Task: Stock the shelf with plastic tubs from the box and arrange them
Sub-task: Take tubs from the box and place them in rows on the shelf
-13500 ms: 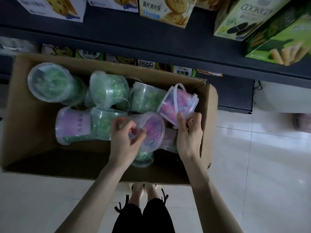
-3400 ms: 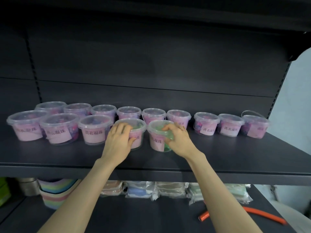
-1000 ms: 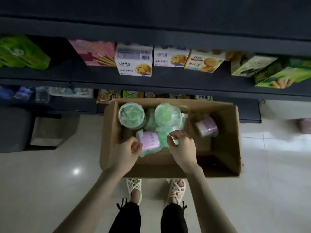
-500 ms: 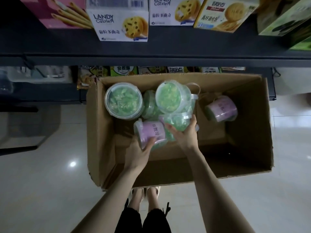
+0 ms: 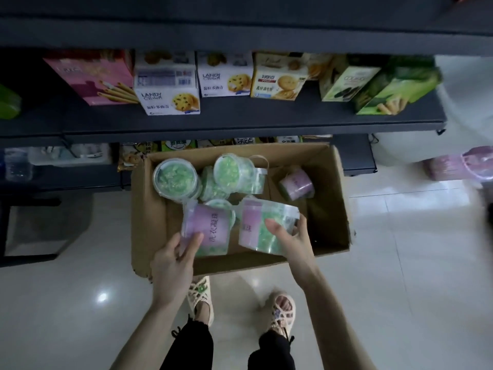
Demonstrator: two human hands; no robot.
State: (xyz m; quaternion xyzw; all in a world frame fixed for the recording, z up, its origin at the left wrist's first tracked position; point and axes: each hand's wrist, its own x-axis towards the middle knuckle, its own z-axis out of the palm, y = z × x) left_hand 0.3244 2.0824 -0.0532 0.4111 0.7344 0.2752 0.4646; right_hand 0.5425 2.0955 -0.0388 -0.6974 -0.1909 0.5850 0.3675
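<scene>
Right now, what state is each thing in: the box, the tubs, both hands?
Box, open, standing on the floor.
Left hand, grips the purple-labelled tub.
Right hand, grips the second tub.
Purple-labelled tub, tipped on its side, held.
Second tub, tipped on its side, held.
Green tubs, lids on, heaped at the box's back.
Lone tub, lying on its side, apart, right.

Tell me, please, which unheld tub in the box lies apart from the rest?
The purple-labelled tub on its side toward the right wall of the box; the other tubs cluster back left.
</scene>
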